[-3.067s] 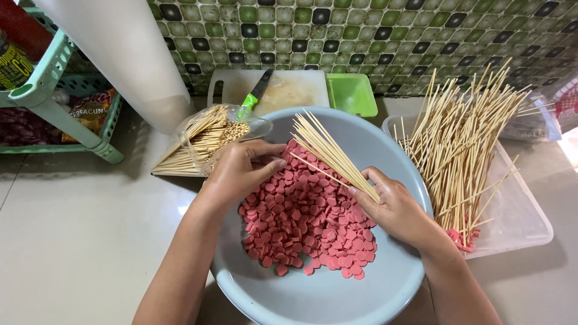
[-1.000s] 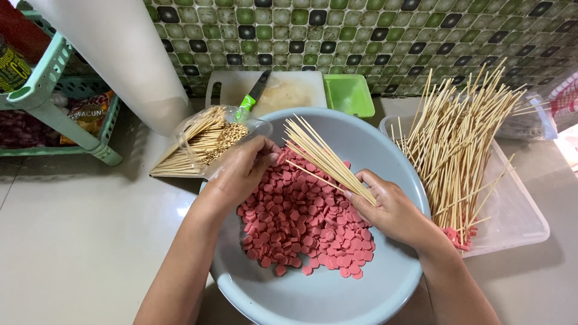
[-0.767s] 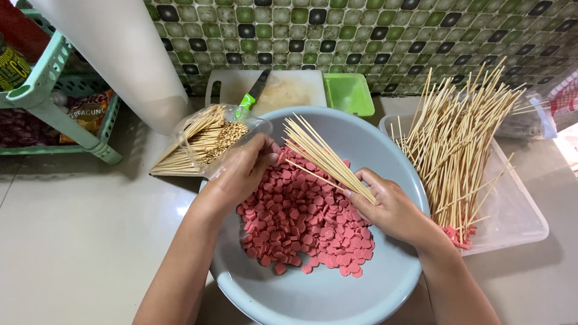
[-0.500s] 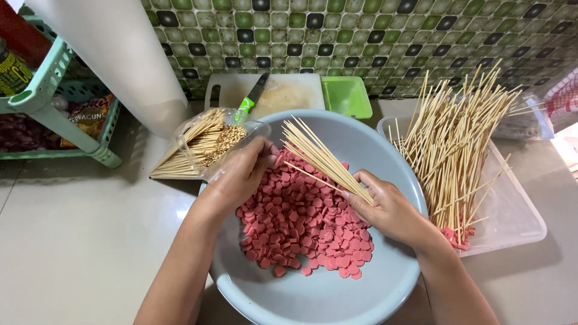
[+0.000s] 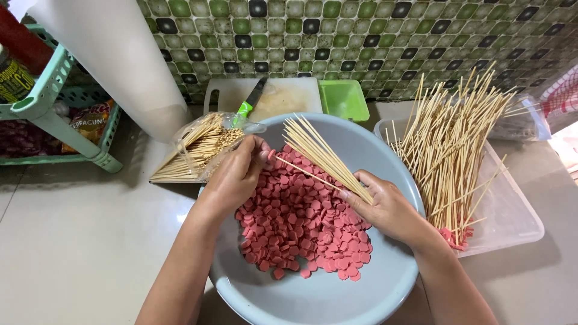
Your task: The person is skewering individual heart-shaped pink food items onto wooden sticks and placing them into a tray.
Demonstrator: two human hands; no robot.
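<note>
Sausage slices — pink, heaped in blue basin. Right hand grips fanned bamboo skewers; left hand pinches one slice at a skewer tip.

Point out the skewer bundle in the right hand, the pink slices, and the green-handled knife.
skewer bundle (image 5: 316,153), head view, mid-length of the sticks.
pink slices (image 5: 301,232), head view, centre of the heap.
green-handled knife (image 5: 244,110), head view, green handle.
</note>
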